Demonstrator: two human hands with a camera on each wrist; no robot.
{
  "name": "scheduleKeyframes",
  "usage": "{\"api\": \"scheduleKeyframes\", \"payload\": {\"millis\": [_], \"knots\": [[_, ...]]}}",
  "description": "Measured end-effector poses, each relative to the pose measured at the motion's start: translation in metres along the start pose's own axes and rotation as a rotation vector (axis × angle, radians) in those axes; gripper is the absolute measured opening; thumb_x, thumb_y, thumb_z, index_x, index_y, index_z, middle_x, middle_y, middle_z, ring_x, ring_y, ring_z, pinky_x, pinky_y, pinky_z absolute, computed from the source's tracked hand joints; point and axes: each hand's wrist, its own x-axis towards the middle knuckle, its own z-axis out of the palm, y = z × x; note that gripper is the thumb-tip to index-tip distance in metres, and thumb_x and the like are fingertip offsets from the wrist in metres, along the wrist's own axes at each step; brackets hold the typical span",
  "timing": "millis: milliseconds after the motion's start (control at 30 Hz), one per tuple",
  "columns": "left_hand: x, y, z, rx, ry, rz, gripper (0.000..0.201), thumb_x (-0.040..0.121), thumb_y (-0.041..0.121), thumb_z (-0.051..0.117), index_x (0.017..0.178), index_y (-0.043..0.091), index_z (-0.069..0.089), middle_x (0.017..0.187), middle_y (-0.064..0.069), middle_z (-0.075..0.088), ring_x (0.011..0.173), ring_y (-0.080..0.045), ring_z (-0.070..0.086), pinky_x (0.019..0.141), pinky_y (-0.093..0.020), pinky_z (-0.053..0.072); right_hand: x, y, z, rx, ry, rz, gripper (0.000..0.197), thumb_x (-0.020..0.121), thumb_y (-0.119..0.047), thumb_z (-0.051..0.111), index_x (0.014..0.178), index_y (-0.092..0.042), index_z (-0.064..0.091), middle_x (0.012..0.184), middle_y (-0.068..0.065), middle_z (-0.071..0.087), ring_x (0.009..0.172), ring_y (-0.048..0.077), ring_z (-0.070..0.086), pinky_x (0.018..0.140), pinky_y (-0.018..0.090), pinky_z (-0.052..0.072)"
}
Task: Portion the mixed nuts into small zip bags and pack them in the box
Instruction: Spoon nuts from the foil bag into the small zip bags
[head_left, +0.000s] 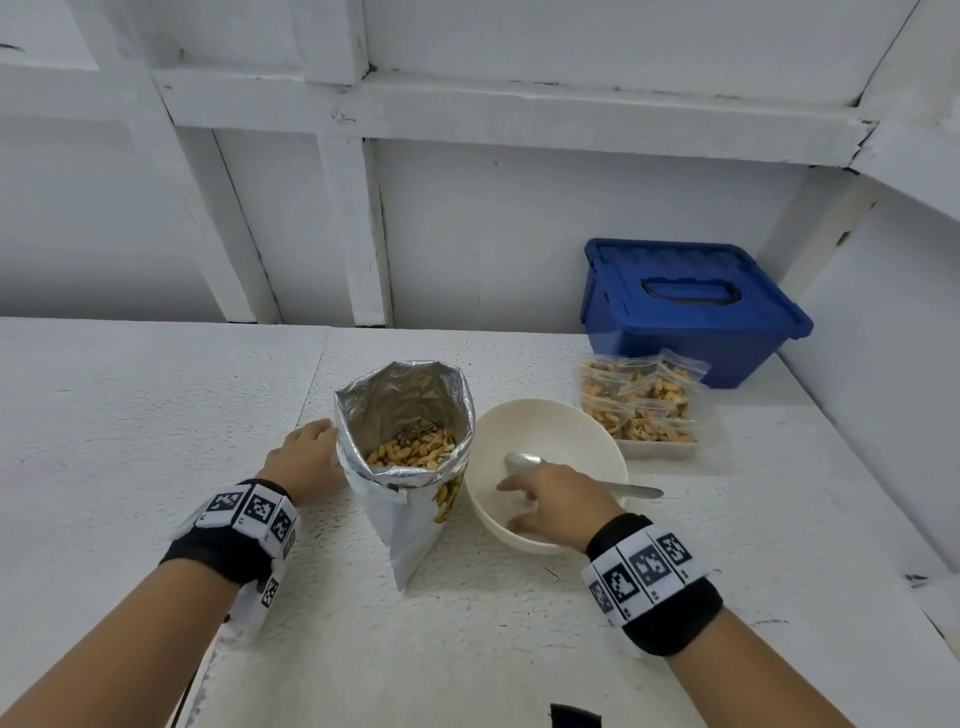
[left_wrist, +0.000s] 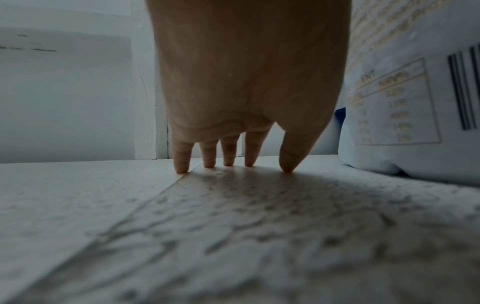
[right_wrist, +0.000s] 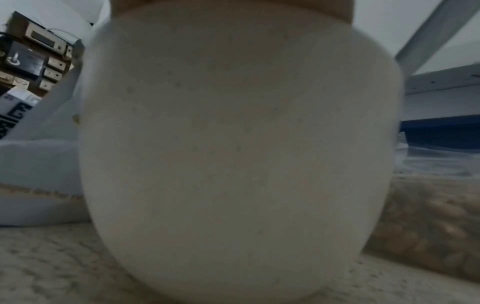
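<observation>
An open foil bag of mixed nuts (head_left: 405, 431) stands mid-table, its white printed side (left_wrist: 415, 102) close to my left hand (head_left: 306, 457). That hand (left_wrist: 233, 160) has straight fingers whose tips touch the table just left of the bag. A white bowl (head_left: 545, 467) sits to the bag's right with a metal spoon (head_left: 522, 461) in it. My right hand (head_left: 550, 501) reaches over the bowl's near rim and covers the spoon's handle; its grip is hidden. The bowl's outer wall (right_wrist: 239, 144) fills the right wrist view. Filled zip bags (head_left: 639, 405) lie stacked before the blue lidded box (head_left: 685, 306).
White walls with beams rise right behind the table and at its right. The blue box sits in the back right corner. The left half of the white table (head_left: 130, 441) is bare. A small black object (head_left: 574, 717) shows at the near edge.
</observation>
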Motion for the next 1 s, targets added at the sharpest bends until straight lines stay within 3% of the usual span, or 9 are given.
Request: {"api": "scheduleKeyframes", "payload": {"millis": [200, 333, 467, 600, 667, 700, 767, 867, 1000], "knots": [[0.003, -0.004, 0.000, 0.026, -0.040, 0.013, 0.054, 0.088, 0.040, 0.052, 0.136, 0.020, 0.039, 0.144, -0.008, 0.032, 0.129, -0.030, 0.033, 0.105, -0.048, 0.032, -0.005, 0.003, 0.001, 0.156, 0.216, 0.003, 0.017, 0.092, -0.024, 0.053, 0.093, -0.012, 0.065, 0.087, 0.001, 0.066, 0.081, 0.016, 0.060, 0.072, 0.026, 0.046], [-0.005, -0.005, -0.012, -0.147, -0.002, 0.038, 0.040, 0.086, 0.044, 0.044, 0.113, 0.018, 0.058, 0.130, -0.008, 0.050, 0.114, -0.028, 0.048, 0.100, -0.045, 0.038, -0.018, -0.003, -0.022, 0.493, 0.340, 0.008, 0.009, 0.085, -0.028, 0.064, 0.082, -0.020, 0.063, 0.077, -0.008, 0.062, 0.073, 0.004, 0.056, 0.065, 0.015, 0.044], [-0.022, -0.002, -0.036, -0.418, 0.404, 0.049, 0.030, 0.094, 0.021, 0.047, 0.121, 0.011, 0.058, 0.126, -0.013, 0.056, 0.116, -0.028, 0.050, 0.098, -0.040, 0.037, -0.038, -0.024, -0.055, 0.669, 0.535, -0.066, 0.021, 0.092, -0.039, 0.048, 0.084, -0.027, 0.064, 0.081, -0.008, 0.068, 0.075, 0.010, 0.065, 0.066, 0.025, 0.053], [-0.047, 0.021, -0.071, -0.520, 0.790, 0.144, 0.024, 0.093, 0.016, 0.048, 0.112, 0.009, 0.061, 0.111, -0.010, 0.062, 0.100, -0.026, 0.056, 0.089, -0.038, 0.042, -0.047, -0.049, -0.078, 0.809, 0.685, -0.208, 0.014, 0.092, -0.019, 0.054, 0.094, -0.020, 0.068, 0.083, -0.004, 0.070, 0.077, 0.009, 0.067, 0.066, 0.020, 0.054], [-0.062, 0.039, -0.086, -0.525, 0.875, 0.306, 0.021, 0.093, 0.015, 0.051, 0.110, 0.007, 0.062, 0.106, -0.010, 0.062, 0.092, -0.021, 0.054, 0.080, -0.021, 0.041, -0.046, -0.060, -0.082, 0.904, 0.667, -0.253, 0.015, 0.089, -0.009, 0.058, 0.100, -0.014, 0.068, 0.087, 0.000, 0.071, 0.080, 0.010, 0.068, 0.067, 0.019, 0.055], [-0.071, 0.049, -0.092, -0.512, 0.868, 0.406, 0.023, 0.093, 0.019, 0.053, 0.111, 0.007, 0.061, 0.104, -0.009, 0.061, 0.090, -0.016, 0.051, 0.076, -0.010, 0.037, -0.044, -0.066, -0.083, 0.939, 0.652, -0.267, 0.016, 0.088, -0.007, 0.059, 0.099, -0.014, 0.068, 0.088, 0.001, 0.071, 0.080, 0.011, 0.069, 0.067, 0.019, 0.055], [-0.086, 0.064, -0.101, -0.470, 0.756, 0.582, 0.043, 0.087, 0.042, 0.053, 0.119, 0.013, 0.057, 0.110, -0.002, 0.056, 0.097, -0.008, 0.045, 0.082, -0.008, 0.034, -0.042, -0.078, -0.082, 0.952, 0.624, -0.296, 0.015, 0.086, -0.006, 0.062, 0.095, -0.016, 0.069, 0.088, 0.002, 0.071, 0.081, 0.011, 0.068, 0.068, 0.020, 0.054], [-0.097, 0.078, -0.103, -0.289, 0.594, 0.692, 0.085, 0.067, 0.069, 0.050, 0.135, 0.019, 0.042, 0.130, 0.000, 0.047, 0.119, -0.013, 0.039, 0.100, -0.029, 0.028, -0.041, -0.095, -0.077, 0.946, 0.574, -0.351, 0.016, 0.084, -0.006, 0.064, 0.091, -0.019, 0.069, 0.086, 0.000, 0.071, 0.077, 0.004, 0.064, 0.066, 0.016, 0.050], [-0.102, 0.084, -0.098, -0.177, 0.624, 0.733, 0.081, 0.067, 0.070, 0.049, 0.127, 0.015, 0.048, 0.119, 0.001, 0.057, 0.111, -0.016, 0.050, 0.093, -0.031, 0.027, -0.042, -0.106, -0.069, 1.064, 0.457, -0.374, 0.019, 0.082, 0.001, 0.063, 0.085, -0.017, 0.067, 0.076, -0.001, 0.068, 0.068, 0.004, 0.062, 0.061, 0.016, 0.050]]}}
